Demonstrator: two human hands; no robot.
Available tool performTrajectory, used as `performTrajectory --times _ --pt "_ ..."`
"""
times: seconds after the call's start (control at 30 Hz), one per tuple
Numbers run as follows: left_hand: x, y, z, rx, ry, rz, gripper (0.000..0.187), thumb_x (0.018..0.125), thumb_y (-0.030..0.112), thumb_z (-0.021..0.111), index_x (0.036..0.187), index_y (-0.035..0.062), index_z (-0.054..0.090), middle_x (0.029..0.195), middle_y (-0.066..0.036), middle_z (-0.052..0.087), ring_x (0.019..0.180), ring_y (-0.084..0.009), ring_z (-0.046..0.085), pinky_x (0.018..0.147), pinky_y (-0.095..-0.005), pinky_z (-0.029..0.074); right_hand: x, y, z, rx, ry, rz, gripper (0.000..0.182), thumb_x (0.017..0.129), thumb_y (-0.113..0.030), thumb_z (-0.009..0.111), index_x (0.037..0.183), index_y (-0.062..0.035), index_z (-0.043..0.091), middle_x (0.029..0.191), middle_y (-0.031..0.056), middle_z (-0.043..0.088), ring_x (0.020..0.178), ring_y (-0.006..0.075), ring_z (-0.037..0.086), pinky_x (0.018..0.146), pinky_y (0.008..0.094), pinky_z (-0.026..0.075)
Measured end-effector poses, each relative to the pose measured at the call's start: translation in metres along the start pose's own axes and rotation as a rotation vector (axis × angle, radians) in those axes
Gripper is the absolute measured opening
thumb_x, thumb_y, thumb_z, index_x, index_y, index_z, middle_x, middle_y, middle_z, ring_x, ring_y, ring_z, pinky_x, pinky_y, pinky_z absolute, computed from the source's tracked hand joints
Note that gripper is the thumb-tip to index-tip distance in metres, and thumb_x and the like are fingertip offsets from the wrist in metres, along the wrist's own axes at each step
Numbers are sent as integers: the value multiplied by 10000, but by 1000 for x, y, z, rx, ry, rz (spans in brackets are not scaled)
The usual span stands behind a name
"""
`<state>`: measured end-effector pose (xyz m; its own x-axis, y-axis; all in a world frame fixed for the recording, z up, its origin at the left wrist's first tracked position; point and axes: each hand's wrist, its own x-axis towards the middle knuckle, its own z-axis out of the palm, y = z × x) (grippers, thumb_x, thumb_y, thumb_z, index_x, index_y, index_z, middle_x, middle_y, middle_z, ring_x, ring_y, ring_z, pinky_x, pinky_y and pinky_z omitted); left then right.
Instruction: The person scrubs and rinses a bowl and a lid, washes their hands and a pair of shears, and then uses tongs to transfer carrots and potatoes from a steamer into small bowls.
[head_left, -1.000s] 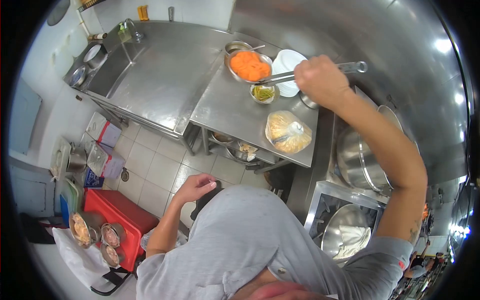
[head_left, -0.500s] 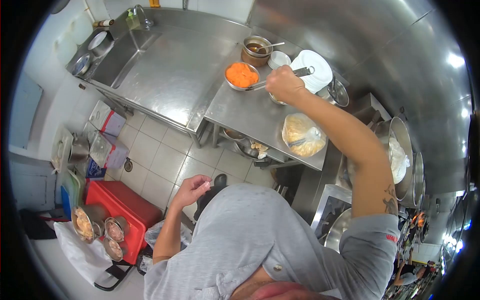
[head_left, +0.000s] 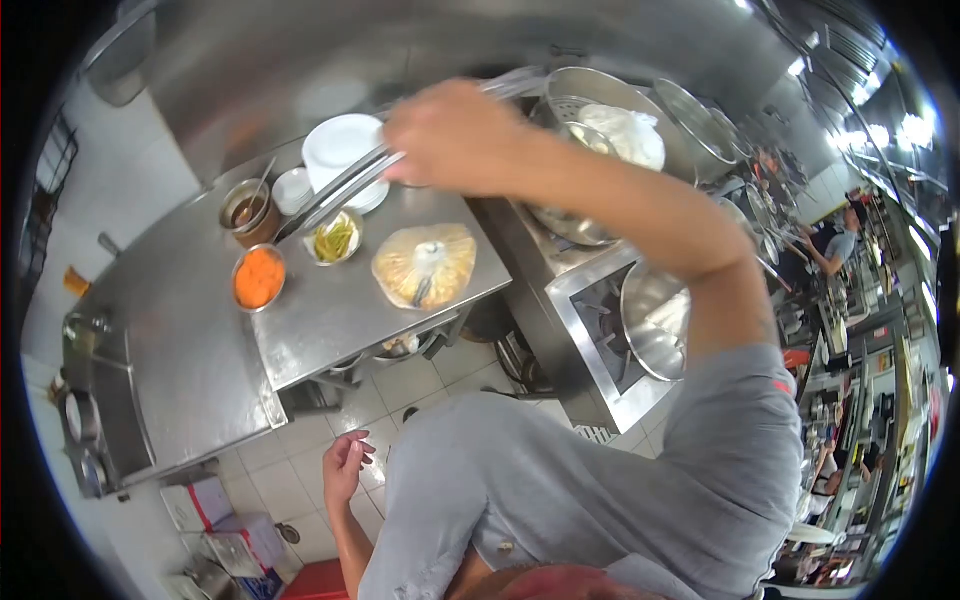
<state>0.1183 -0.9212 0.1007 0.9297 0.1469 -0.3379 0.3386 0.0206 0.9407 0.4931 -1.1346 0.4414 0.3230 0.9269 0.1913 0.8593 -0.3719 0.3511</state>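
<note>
My right hand (head_left: 455, 135) is closed around a pair of metal tongs (head_left: 335, 197), held over the steel counter (head_left: 330, 325). Their tips point down and left, between a metal bowl of orange slices (head_left: 259, 279) and a small bowl of green strips (head_left: 333, 238). Whether the tips hold anything cannot be made out. Behind the tongs is a stack of white plates (head_left: 343, 143). A tied clear bag of pale yellow food (head_left: 425, 265) lies on the counter below my right forearm. My left hand (head_left: 345, 468) hangs over the floor, fingers loosely bent and apart, with nothing visible in it.
A container of brown sauce with a spoon (head_left: 245, 210) and small white dishes (head_left: 292, 190) stand at the counter's back. To the right are a stove (head_left: 600, 320), a large pan (head_left: 655, 320) and a big pot (head_left: 565, 90). Other people (head_left: 840, 245) work far right.
My body and view have turned right toward the stove. My right hand has moved right with the tongs, uncovering the bowl of green strips. My left hand still hangs low.
</note>
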Motion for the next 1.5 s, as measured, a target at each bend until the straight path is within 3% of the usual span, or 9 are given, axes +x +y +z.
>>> performTrajectory --times 0.03,0.1,0.23,0.47,0.7,0.9,1.0,1.3,1.5 --pt "7 4 3 16 -24 -1 403 1008 378 592 1172 18 665 866 -47 713 734 -106 628 643 -253 470 -35 27 -19 -10 180 24 384 883 -464 669 947 -88 711 936 72 693 887 291 690 777 423 554" --pt "23 13 10 48 -67 -1 406 1010 382 587 1175 19 665 865 -49 714 732 -108 629 643 -254 471 -100 82 -53 -197 185 119 412 910 -508 622 1017 -117 698 959 72 695 912 294 696 776 428 562" --pt "52 35 37 104 -153 -8 414 1007 390 588 1178 22 668 868 -56 718 729 -110 631 640 -256 472 -229 156 -99 -492 -56 377 429 886 -514 642 975 -95 660 940 74 680 911 305 679 785 434 550" --pt "84 80 110 194 -241 -27 386 1016 334 589 1190 -3 659 886 -72 718 758 -127 637 682 -269 501 -350 201 -73 -453 -235 356 381 759 -376 773 933 -71 624 917 71 619 903 284 634 798 406 520" --pt "89 100 178 216 -260 -63 371 1022 306 585 1202 -11 650 910 -83 714 783 -135 633 710 -285 519 -375 227 -34 -407 -188 285 371 729 -362 781 903 -80 614 888 50 603 888 248 624 804 377 510" --pt "82 93 213 192 -249 -98 372 1028 312 578 1204 -8 649 918 -86 710 802 -141 638 724 -290 526 -377 250 5 -320 -96 184 314 769 -355 758 861 -81 635 859 48 618 837 239 634 775 366 511" --pt "79 96 225 193 -249 -87 376 1028 316 578 1204 -9 649 916 -86 710 822 -145 650 728 -290 531 -368 248 21 -367 -204 145 286 806 -351 729 834 -76 653 823 45 628 813 224 638 766 357 509" --pt "80 95 217 183 -213 -54 385 1030 317 579 1195 -24 647 912 -89 711 824 -139 655 730 -285 533 -369 246 14 -462 -211 108 268 820 -340 717 827 -76 671 813 40 632 790 210 626 751 339 502" --pt "81 93 206 166 -226 -38 370 1033 303 576 1194 -23 648 906 -81 710 817 -132 650 731 -282 533 -357 240 -29 -553 -166 96 270 810 -342 723 847 -82 659 828 36 614 805 214 622 751 348 499"
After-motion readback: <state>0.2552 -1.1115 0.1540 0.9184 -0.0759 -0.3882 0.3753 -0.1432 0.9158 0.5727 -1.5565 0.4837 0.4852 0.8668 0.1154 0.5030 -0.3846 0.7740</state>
